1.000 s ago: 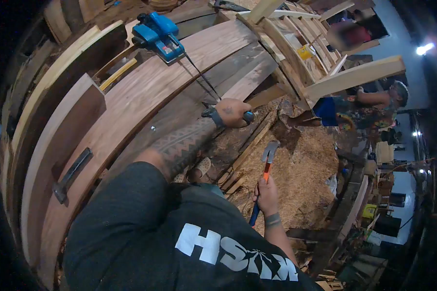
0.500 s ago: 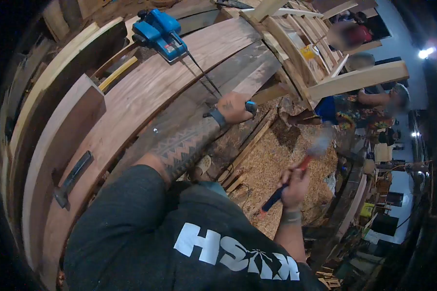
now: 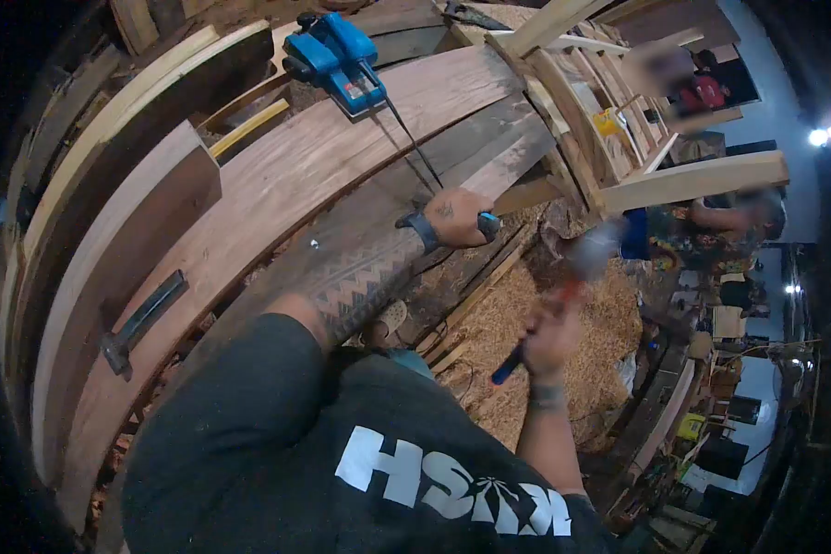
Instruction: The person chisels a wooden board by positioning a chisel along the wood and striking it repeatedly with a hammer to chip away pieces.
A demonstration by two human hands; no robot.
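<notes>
Swung outward since the earlier frame, the blurred claw hammer [image 3: 574, 291] is gripped in the right hand [image 3: 552, 340], well apart from the blue planer [image 3: 340, 66]. Closer to the planer, the left hand [image 3: 459, 218] is closed around a blue-handled tool [image 3: 489, 226]. Left of the planer and nearer the wearer, another hammer [image 3: 142, 320] lies on the curved plank [image 3: 282, 189].

A blue power tool [image 3: 337, 60] and a hammer [image 3: 143, 321] are being carried by a long board [image 3: 291, 189], apparently along with a thick plank [image 3: 125, 235].
</notes>
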